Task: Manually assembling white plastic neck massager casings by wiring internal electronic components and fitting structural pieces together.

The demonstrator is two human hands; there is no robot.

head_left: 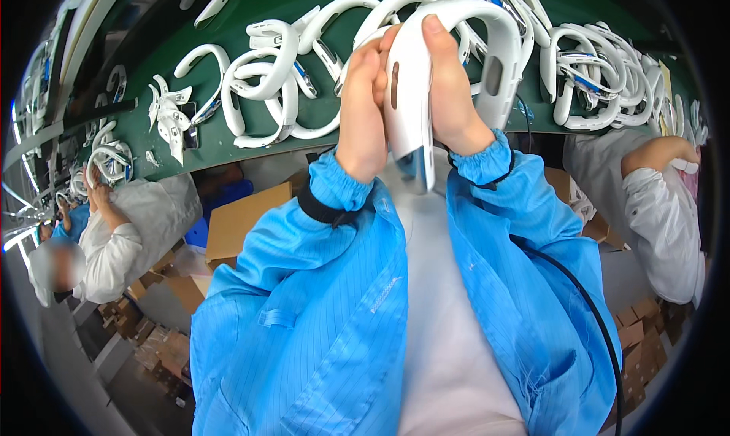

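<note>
A white U-shaped plastic casing (411,78) is held up in front of me, above the table's near edge. One of its arms is pressed between my two palms, with a long dark slot on its outer face. My left hand (361,105) wraps its left side, fingers bent over the edge. Against the other side lies my right hand (454,93), thumb pointing up along the casing. The free arm of the casing (502,71) curves over to the right, with an oval opening near its end. At the lower tip, the two halves stand slightly apart.
Several similar casings (285,63) lie on the green table (205,143), with another heap (601,78) at the right. Small white parts (173,116) sit at the left. Cardboard boxes (247,215) stand below the table. Co-workers in white sleeves (114,257) sit on both sides.
</note>
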